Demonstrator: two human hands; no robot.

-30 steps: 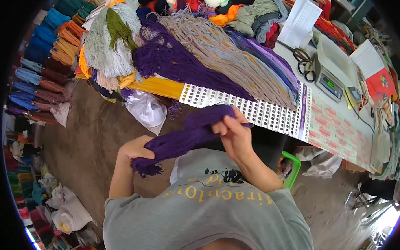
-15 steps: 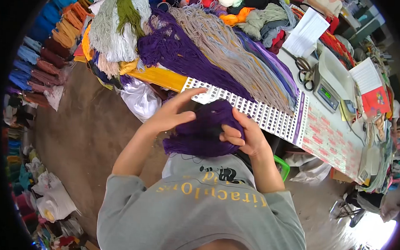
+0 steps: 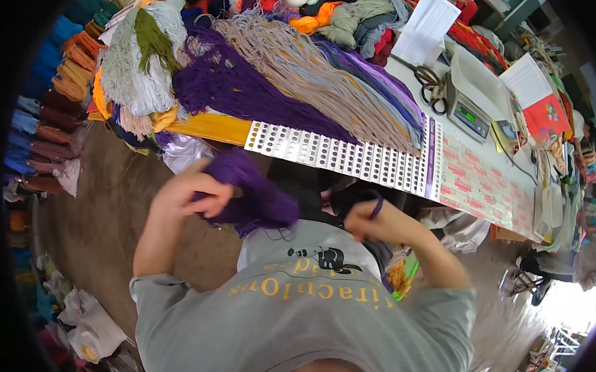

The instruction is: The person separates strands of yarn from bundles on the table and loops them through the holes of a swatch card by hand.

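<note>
A hank of purple yarn [image 3: 261, 198] hangs in front of my shirt, its upper left end gripped by my left hand [image 3: 196, 194], fingers closed around it. Apart from it, to the right, my right hand [image 3: 382, 223] is closed in a pinch. A thin loop of purple yarn [image 3: 379, 203] shows at its fingers. Both hands are a little blurred, and the fingertips of the right are partly hidden. Just beyond them, long purple yarn [image 3: 249, 86] lies spread over the table beside beige yarn [image 3: 315, 75].
Along the table edge runs a white strip with rows of holes [image 3: 338, 154]. Black-handled scissors [image 3: 432, 89] and a digital scale [image 3: 470, 116] lie farther right, near papers [image 3: 425, 30]. Yarn bundles [image 3: 73, 53] hang at the left. A white bag [image 3: 187, 152] is under the table.
My hands have moved apart. The left has closed on the purple hank and carried it left; the right has let go of the hank and moved right with a purple loop. The view shifted slightly.
</note>
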